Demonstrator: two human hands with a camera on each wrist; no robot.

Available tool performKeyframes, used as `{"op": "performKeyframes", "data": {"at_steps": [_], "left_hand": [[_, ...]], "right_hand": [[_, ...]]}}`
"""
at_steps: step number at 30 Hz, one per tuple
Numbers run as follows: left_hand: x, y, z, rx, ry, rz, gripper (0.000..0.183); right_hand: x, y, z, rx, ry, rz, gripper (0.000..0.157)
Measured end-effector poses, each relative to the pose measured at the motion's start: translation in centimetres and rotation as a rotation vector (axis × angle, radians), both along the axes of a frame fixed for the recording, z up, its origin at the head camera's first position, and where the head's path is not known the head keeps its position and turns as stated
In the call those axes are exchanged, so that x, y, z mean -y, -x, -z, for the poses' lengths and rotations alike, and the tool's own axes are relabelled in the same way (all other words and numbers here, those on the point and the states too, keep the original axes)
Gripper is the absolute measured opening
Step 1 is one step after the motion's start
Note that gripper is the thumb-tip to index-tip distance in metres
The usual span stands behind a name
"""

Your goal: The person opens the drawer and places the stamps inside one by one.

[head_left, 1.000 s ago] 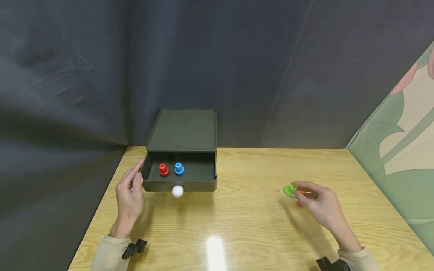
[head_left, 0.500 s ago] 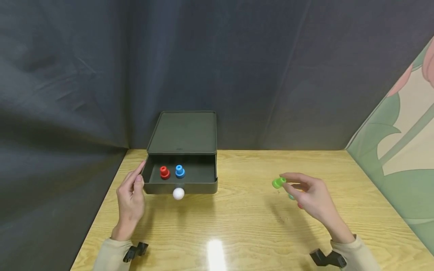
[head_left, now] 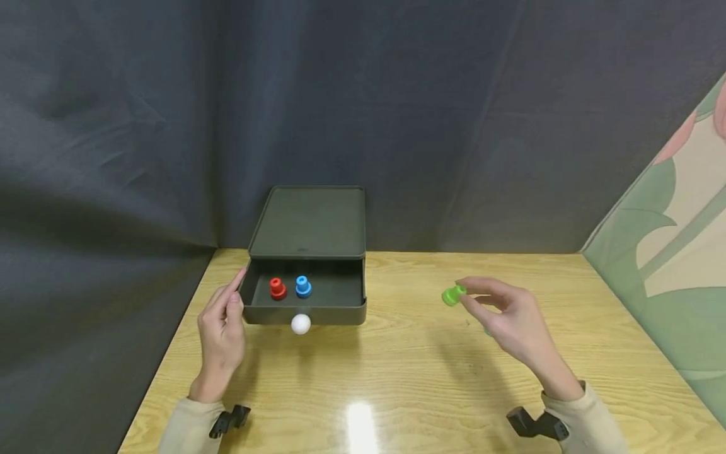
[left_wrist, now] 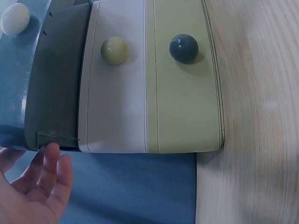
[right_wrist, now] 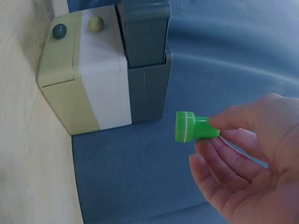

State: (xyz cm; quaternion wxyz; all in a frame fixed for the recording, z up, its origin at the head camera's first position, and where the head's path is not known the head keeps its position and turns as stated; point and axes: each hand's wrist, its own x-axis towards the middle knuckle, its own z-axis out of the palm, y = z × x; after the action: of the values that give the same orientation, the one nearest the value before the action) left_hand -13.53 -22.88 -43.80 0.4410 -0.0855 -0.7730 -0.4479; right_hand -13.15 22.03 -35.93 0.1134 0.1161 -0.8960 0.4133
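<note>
My right hand (head_left: 513,321) pinches a bright green stepped peg (head_left: 452,295) between thumb and fingers, above the table right of the drawer unit. The right wrist view shows the green peg (right_wrist: 186,126) lying sideways, its wide end pointing away from the hand. My left hand (head_left: 222,328) rests against the left side of the pulled-out dark grey drawer (head_left: 334,313), with fingers extended. In the left wrist view, fingertips (left_wrist: 52,150) touch that drawer's side. A red peg (head_left: 277,289) and a blue peg (head_left: 303,287) stand upright inside it.
The drawer carries a white round knob (head_left: 300,324). Below it in the unit are a white drawer (left_wrist: 117,102) and a yellow-green drawer (left_wrist: 187,102), both pushed in. A small teal thing (head_left: 488,331) shows partly behind the right hand. Dark cloth (head_left: 397,126) hangs behind the table.
My right hand has carried the green peg left and away from me, off the spot where other small coloured things lay. My left hand has stayed at the drawer's side.
</note>
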Motion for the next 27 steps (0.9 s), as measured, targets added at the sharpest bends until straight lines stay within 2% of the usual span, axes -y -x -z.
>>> {"op": "performKeyframes", "data": {"at_steps": [6,17,27], "left_hand": [[0.0,0.0,0.0,-0.006,-0.007,-0.006,0.037],[-0.2,0.0,-0.2,-0.011,-0.008,0.003,0.037],[-0.3,-0.1,-0.3,-0.008,-0.012,0.012,0.037]], "right_hand": [[1.4,0.3,-1.0,-0.042,-0.010,-0.022,0.024],[3.7,0.8,-2.4,-0.038,0.009,-0.069,0.024],[5.5,1.5,-2.8,-0.048,0.036,-0.123,0.021]]}}
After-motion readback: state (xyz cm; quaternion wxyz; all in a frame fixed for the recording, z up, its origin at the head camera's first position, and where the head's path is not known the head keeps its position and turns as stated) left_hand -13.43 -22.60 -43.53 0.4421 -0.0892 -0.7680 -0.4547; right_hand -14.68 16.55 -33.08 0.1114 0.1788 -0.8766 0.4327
